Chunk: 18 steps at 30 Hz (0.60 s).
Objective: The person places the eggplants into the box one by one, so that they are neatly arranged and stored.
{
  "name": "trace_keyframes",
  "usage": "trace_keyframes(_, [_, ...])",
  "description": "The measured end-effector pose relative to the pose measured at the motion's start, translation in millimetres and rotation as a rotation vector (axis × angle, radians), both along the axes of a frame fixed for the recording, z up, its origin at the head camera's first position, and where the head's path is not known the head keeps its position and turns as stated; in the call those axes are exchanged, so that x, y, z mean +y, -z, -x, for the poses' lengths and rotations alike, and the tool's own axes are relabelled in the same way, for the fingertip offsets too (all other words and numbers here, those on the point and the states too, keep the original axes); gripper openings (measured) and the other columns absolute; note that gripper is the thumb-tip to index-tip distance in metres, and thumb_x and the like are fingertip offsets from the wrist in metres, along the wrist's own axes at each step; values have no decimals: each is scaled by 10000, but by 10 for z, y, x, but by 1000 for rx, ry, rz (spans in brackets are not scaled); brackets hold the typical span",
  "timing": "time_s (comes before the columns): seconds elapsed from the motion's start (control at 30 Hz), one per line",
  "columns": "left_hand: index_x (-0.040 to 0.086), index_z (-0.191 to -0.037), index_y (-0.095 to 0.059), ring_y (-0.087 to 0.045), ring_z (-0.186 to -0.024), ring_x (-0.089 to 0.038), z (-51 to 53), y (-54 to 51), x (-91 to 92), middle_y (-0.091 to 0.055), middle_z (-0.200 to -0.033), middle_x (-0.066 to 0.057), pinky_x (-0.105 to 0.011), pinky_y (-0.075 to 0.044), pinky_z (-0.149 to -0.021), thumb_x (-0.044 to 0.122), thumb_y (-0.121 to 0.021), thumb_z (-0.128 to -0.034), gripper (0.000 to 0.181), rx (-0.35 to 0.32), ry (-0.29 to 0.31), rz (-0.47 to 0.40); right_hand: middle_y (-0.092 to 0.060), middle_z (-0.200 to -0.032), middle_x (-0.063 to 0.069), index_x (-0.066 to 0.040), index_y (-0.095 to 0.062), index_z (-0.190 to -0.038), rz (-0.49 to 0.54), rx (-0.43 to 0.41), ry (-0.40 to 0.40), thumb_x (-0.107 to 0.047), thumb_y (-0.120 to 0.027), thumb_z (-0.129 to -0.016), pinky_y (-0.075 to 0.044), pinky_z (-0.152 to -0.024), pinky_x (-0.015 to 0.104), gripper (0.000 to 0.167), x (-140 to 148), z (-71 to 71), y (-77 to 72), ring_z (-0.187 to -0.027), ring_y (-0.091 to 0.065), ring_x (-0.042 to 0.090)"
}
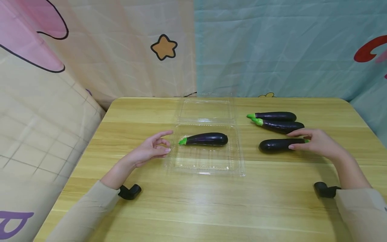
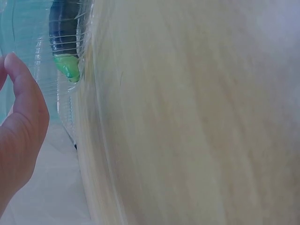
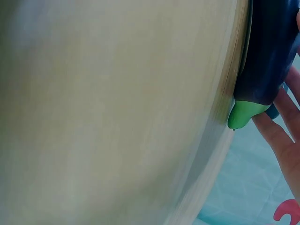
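Observation:
In the head view, a clear plastic clamshell container (image 1: 193, 160) stands open on the table, its lid folded back. One eggplant (image 1: 208, 138) with a green stem end lies inside, stem to the left. My left hand (image 1: 149, 149) is at the container's left edge, fingers loosely bent around nothing; whether it touches the plastic I cannot tell. To the right, my right hand (image 1: 321, 144) holds a second eggplant (image 1: 273, 145) near its stem end, thumb on the near side and fingers on the far side. The right wrist view shows that eggplant's green stem (image 3: 246, 114) beside the fingers.
Two more eggplants, a rear one (image 1: 279, 116) and a front one (image 1: 282, 126), lie side by side behind my right hand. The wooden table (image 1: 211, 208) ends at a printed curtain (image 1: 272, 50). Black wrist mounts (image 1: 130, 192) stick out from both sleeves.

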<state>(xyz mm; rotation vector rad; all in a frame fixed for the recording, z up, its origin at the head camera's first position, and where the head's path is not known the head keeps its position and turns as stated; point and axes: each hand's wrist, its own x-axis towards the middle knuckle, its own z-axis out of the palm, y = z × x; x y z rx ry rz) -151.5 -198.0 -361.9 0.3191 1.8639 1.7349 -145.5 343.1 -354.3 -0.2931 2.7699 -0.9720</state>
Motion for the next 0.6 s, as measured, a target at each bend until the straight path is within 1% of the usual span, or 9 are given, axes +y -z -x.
trace_keyframes(0.13, [84, -1475, -216, -568, -802, -122, 4, 6, 6, -459, -1070, -129, -248, -531, -769, -30, -578, -885, 701, 0, 3, -11, -543, -1212, 241, -19, -620, -1172, -10, -9, -9, -280, -740, -801, -361, -899, 598, 469, 4, 5, -2, -1177, -397, 456])
trace_keyframes(0.3, [81, -1473, -216, -567, -800, -122, 5, 11, 4, -453, -1074, -139, -248, -532, -768, -33, -576, -885, 699, 1, 3, -13, -539, -1224, 245, -21, -620, -1177, -18, -49, -27, -297, -734, -804, -338, -905, 629, 478, 6, 2, -10, -1197, -365, 484])
trace_keyframes(0.5, [83, -1474, -213, -567, -780, -108, -2, -2, 7, -463, -1059, -119, -235, -531, -754, -52, -562, -884, 699, -5, -3, -21, -552, -1204, 246, -23, -629, -1164, -26, -49, -41, -285, -730, -810, -375, -872, 617, 451, 7, -5, -13, -1177, -390, 489])
trace_keyframes(0.6, [79, -1474, -211, -567, -769, -99, -7, -9, 8, -467, -1053, -117, -224, -530, -741, -60, -558, -882, 700, -6, -6, -26, -571, -1190, 211, -54, -637, -1162, -54, -40, -44, -301, -722, -816, -465, -835, 458, 433, 6, -2, -12, -1124, -469, 415])
